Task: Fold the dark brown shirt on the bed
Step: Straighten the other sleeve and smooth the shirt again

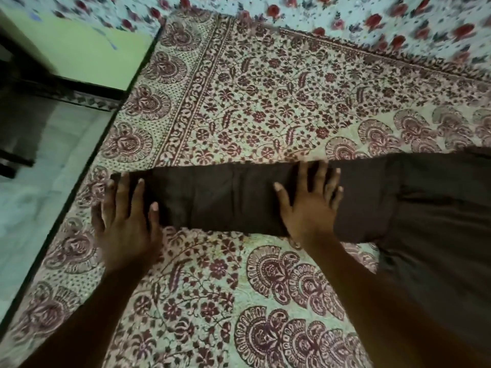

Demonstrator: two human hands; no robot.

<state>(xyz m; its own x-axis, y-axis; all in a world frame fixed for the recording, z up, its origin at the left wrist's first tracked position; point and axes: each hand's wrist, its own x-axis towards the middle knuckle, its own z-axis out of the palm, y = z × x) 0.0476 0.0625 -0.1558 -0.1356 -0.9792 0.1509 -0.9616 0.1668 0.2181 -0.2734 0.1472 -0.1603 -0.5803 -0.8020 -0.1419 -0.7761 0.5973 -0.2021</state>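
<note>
The dark brown shirt [220, 197] lies on the bed as a long flat band, folded narrow, running from the left edge toward the right, where it widens into a bigger dark mass. My left hand [125, 221] rests flat at the band's left end, fingers spread, partly on the cloth and partly on the bedspread. My right hand [310, 205] presses flat on the middle of the band with fingers apart. Neither hand grips the cloth.
A cream bedspread [265, 102] with maroon floral print covers the bed. A light sheet with red roses [372, 19] lies beyond it. The bed's dark edge [87, 166] runs diagonally at the left, with pale floor [39, 195] and dark furniture [18, 123] beside it.
</note>
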